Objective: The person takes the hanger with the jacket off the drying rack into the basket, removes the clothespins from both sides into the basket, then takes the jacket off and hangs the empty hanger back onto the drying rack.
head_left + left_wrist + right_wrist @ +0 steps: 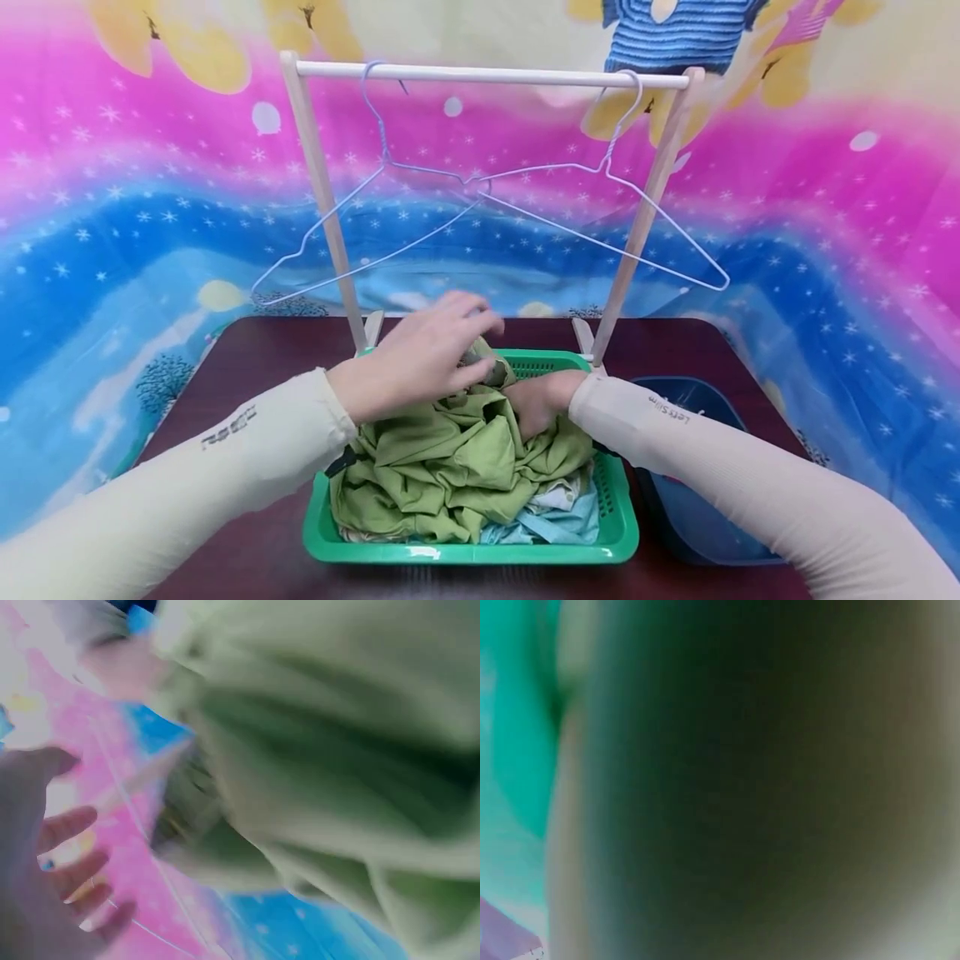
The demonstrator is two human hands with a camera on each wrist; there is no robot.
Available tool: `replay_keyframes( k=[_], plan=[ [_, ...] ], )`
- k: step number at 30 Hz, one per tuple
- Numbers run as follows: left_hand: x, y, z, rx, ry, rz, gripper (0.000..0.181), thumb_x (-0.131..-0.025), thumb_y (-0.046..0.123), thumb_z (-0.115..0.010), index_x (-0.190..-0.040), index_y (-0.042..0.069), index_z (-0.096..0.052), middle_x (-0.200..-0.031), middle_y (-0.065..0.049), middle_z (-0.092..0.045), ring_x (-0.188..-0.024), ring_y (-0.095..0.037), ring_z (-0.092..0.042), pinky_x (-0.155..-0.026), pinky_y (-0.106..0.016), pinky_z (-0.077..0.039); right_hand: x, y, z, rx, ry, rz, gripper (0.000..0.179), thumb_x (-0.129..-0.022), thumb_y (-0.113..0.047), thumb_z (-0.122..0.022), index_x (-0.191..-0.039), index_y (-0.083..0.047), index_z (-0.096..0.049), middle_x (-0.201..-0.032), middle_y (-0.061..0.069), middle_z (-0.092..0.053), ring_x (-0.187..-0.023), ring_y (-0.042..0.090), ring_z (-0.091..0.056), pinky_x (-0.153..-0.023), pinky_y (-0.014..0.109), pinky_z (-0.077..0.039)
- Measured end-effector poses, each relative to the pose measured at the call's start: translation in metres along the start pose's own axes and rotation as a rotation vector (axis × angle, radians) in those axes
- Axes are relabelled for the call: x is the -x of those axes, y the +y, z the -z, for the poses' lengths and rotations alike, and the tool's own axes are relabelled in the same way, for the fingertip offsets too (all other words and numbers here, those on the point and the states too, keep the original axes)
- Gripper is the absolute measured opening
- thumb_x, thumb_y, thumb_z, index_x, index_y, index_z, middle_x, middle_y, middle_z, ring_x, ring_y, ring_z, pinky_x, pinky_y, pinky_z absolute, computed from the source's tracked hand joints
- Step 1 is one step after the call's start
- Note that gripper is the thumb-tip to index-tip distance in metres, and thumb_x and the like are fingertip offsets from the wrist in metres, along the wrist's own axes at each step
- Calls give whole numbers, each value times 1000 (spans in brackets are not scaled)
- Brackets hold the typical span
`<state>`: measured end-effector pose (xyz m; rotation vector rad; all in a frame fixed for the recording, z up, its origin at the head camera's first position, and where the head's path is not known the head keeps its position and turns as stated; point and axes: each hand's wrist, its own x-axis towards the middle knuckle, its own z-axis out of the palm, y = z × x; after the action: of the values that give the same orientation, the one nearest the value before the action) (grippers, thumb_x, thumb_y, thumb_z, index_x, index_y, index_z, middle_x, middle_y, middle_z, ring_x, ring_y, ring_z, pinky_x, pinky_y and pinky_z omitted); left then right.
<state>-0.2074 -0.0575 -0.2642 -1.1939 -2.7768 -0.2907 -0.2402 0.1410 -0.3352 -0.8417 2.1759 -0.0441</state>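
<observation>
A crumpled olive-green garment (pixel 442 467) heaps up in a green plastic basket (pixel 465 553). My left hand (pixel 420 354) hovers above the heap, its fingers spread and bent a little; in the left wrist view the same hand (pixel 45 862) is beside the raised cloth (pixel 315 765) without gripping it. Bunched fabric is gripped in my right hand (pixel 542 404), whose fingertips are hidden in the folds. Light blue cloth (pixel 562 525) and a white patterned piece (pixel 557 496) show beneath the garment. Blurred dark cloth (pixel 765 780) fills most of the right wrist view.
Behind the basket stands a wooden rack (pixel 487 75) with two wire hangers, left (pixel 322 221) and right (pixel 667 212). A dark blue bin (pixel 697 525) is at the right, partly under my right sleeve. All stand on a dark red table (pixel 225 400) before a patterned curtain (pixel 112 192).
</observation>
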Motion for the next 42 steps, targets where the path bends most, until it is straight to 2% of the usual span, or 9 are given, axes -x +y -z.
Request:
replay_keyframes(
  k=[3,7,11,14,18,21,23,33,42],
  plan=[
    [5,-12,-4,25,-183,96,76,-93,57,-65,-155,20,-40,-164,-14,-31,-154,-37,-25,-119,-59,-32,2,1,-3,-57,66,24,49,-96,-30,-68,-142,-24,-52,-127,-1,-62,-109,14,-58,-94,34,-45],
    [18,-22,-10,111,-542,224,95,-89,70,-60,-163,25,-21,-170,-15,-15,-157,-39,-12,-123,-62,-20,15,2,-4,-69,239,82,61,-96,-27,-67,-152,-20,-45,-147,3,-56,-131,21,-56,-109,39,-46],
    [28,-19,-10,142,-644,246,103,-83,72,-66,-163,28,-18,-170,-13,-14,-157,-37,-15,-123,-60,-21,35,4,-1,-29,551,115,22,-97,-26,-65,-115,-13,-67,-111,3,-70,-94,18,-67,-83,37,-54],
    [33,-13,-11,110,-682,253,111,-77,72,-73,-163,31,-17,-171,-8,-12,-158,-34,-13,-123,-61,-21,46,4,-1,-61,703,163,28,-95,-36,-70,-112,-14,-63,-109,3,-66,-91,16,-63,-80,38,-53],
    [39,-7,-17,91,-730,267,120,-71,62,-85,-163,27,-16,-172,-5,-7,-158,-33,-10,-122,-60,-23,51,0,-10,-84,464,180,96,-84,-55,-76,-160,-21,-28,-165,10,-27,-150,30,-32,-116,56,-36],
    [41,-4,-24,84,-751,282,124,-68,53,-91,-163,23,-17,-172,-4,-6,-159,-32,-9,-122,-58,-26,52,-7,-20,-32,216,58,118,-76,-61,-81,-163,-35,-6,-172,2,8,-159,33,-1,-122,61,-22],
    [42,-3,-29,61,-765,289,126,-67,52,-92,-163,23,-17,-172,-2,-5,-159,-30,-9,-121,-57,-28,50,-12,-26,14,143,-31,122,-72,-59,-85,-163,-39,-6,-172,-2,13,-159,33,0,-122,61,-22],
    [34,-3,-48,21,-797,356,125,-66,57,-90,-163,27,-17,-172,2,-11,-159,-27,-14,-120,-55,-31,31,-20,-36,115,106,-136,122,-63,-48,-95,-158,-49,-19,-172,-8,11,-156,40,-14,-116,55,-37],
    [24,-6,-56,14,-822,368,112,-70,60,-87,-159,21,-31,-169,2,-22,-155,-23,-28,-121,-44,-33,23,-25,-28,144,34,-189,121,-63,-49,-95,-159,-45,-21,-172,-9,2,-158,35,-14,-118,56,-34]
  ],
)
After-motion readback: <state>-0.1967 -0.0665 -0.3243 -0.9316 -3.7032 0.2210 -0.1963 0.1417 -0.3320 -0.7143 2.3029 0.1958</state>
